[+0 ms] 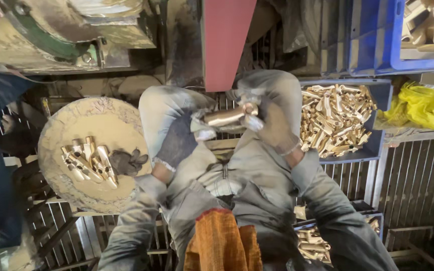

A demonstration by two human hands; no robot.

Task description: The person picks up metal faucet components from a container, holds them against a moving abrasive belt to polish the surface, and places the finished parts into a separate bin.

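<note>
Both my hands wear dirty grey work gloves and meet in front of me over my lap. My left hand (174,128) and my right hand (272,113) together grip one brass fitting (227,116), a short tube lying sideways between the fingertips. Left of my hands, a round dusty stool top (91,150) carries several more brass fittings (87,163) and a crumpled dark glove (128,161). To the right, a blue crate (380,108) is heaped with brass fittings (335,120).
An orange cloth (222,243) lies on my lap. A red post (224,42) stands ahead, with worn machinery (51,35) at top left. Another blue crate (377,40) sits top right, a yellow bag (423,108) beside it. More brass parts (312,243) lie low right. Metal grating covers the floor.
</note>
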